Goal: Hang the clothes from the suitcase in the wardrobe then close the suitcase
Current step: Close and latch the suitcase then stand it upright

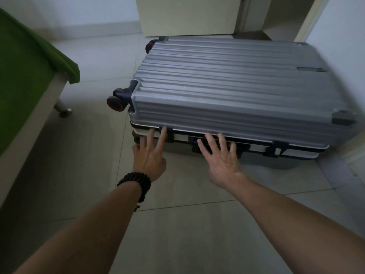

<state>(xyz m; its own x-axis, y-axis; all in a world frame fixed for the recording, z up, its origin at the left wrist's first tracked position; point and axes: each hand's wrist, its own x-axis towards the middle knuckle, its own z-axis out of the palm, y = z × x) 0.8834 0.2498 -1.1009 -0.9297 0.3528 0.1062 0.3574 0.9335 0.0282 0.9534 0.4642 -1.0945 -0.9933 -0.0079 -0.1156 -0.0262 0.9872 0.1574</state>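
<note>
A silver ribbed hard-shell suitcase (pixel 227 89) lies flat on the tiled floor, lid down on its base, wheels to the left. Dark latches sit along its near side. My left hand (pixel 149 155), with a dark bead bracelet on the wrist, has straight spread fingers whose tips touch the near edge by the left latch (pixel 169 133). My right hand (pixel 221 157) is spread flat over the middle latch and handle area. Another latch (pixel 277 150) lies further right. No clothes are visible.
A bed with a green cover (pixel 29 62) stands at the left, its leg (pixel 61 107) on the floor. A cream cabinet or wardrobe panel (pixel 187 14) rises behind the suitcase. A white wall edge is at the right. Pale floor tiles (pixel 177 224) lie under my arms.
</note>
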